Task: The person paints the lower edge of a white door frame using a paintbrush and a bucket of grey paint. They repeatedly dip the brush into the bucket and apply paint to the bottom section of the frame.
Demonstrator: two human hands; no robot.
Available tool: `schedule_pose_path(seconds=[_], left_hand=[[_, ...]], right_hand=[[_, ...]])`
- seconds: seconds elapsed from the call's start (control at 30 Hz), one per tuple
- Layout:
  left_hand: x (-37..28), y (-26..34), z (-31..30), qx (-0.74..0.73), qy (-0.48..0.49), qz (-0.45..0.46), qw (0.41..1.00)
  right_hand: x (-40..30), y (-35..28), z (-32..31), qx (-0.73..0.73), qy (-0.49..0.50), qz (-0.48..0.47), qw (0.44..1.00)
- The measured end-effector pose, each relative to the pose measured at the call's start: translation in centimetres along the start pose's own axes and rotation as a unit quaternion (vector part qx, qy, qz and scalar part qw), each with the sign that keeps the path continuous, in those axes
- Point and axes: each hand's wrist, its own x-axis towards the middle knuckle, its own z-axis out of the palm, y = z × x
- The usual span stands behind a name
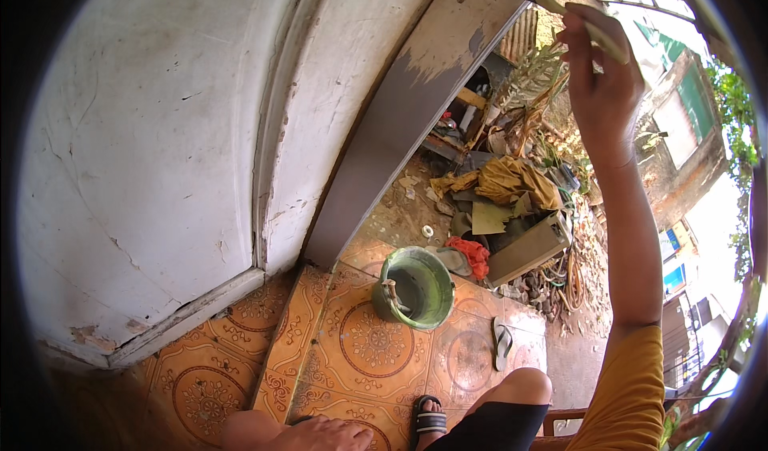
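Observation:
My right hand is raised at the upper right, its fingers closed around a flat paintbrush. The brush's dark tip is at or close to the upper part of a wooden door frame; whether it touches cannot be told. Grey paint covers the frame's lower part, with a ragged edge against the bare, beige part above. My left hand lies low at the bottom edge near my knee, seemingly empty. On the tiled floor stands a green plastic bucket with grey-green residue and a stick-like handle inside.
A worn white door fills the left. A loose flip-flop lies on the orange patterned tiles. Beyond the bucket are a red plastic bag, a brown cloth, a metal case and dry debris. A tile step edge runs below the frame.

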Motion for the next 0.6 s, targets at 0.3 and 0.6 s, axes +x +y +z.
schedule_pose_path(seconds=[0.3, 0.6], left_hand=[[-0.2, 1.1, -1.0, -0.010, -0.002, -0.005, 1.000], [0.3, 1.4, -1.3, -0.010, -0.010, -0.004, 1.000]], right_hand=[[-8.0, -8.1, 1.9, 0.026, -0.185, -0.032, 0.982], [-2.6, 0.1, 0.5, 0.007, -0.024, -0.048, 0.999]])
